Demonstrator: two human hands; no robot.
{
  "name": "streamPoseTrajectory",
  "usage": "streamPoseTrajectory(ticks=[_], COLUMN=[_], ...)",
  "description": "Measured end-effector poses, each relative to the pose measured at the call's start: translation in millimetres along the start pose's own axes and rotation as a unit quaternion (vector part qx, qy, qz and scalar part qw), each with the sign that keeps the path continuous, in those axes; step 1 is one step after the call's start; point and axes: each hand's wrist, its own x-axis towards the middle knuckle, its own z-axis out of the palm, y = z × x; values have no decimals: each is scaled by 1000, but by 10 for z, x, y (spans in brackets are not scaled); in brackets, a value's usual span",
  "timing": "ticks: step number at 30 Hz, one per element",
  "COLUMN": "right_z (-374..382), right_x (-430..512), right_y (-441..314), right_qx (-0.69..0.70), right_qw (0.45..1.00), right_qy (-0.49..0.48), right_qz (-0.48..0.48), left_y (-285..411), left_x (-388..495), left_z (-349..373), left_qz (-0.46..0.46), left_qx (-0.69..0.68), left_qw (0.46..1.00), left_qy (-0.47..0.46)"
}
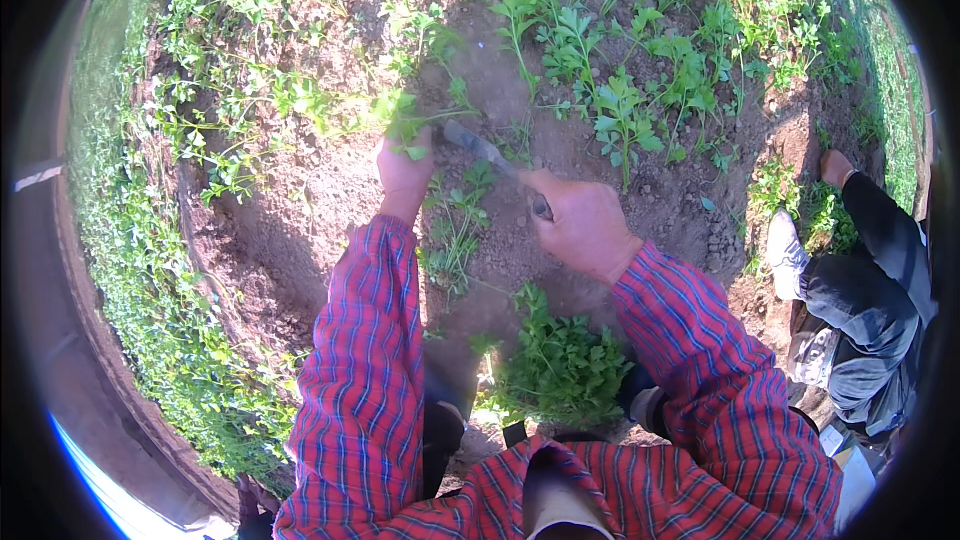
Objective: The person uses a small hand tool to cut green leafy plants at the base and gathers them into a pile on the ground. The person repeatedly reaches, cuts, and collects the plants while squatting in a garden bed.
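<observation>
My left hand [405,171] reaches forward over the soil, closed around a leafy green seedling [396,111] that looks like celery or parsley. Its thin stem sticks out to the right; the fingertips are hidden behind the leaves. My right hand [583,223] grips the dark handle of a narrow flat-bladed hand tool [474,144]. The metal blade points up and left, its tip close to the seedling and just right of my left hand. Below and between my hands, several thin plants [454,229] lie on the soil. A dense bunch of green plants [566,371] is between my legs.
Rooted leafy plants [622,120] stand in the bed ahead and to the right. More straggling plants [232,101] grow on the left. At the far right a co-worker [862,315] in dark clothing crouches, a hand [835,167] down by the plants.
</observation>
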Motion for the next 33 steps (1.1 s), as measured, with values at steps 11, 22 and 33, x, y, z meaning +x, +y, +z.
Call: streamPoseTrajectory(ticks=[11, 22, 33], right_z=[830, 1019, 434], right_x=[25, -51, -670], right_y=[-166, -38, 153], right_qx=[520, 407, 369], right_qw=[791, 874, 890], right_qy=[122, 146, 129], right_qz=[297, 219, 236], left_y=[105, -36, 281], left_x=[48, 90, -792], left_z=[-77, 37, -1217], left_qz=[58, 87, -50], left_qx=[178, 244, 215], left_qw=[979, 965, 952], left_qy=[-85, -38, -212])
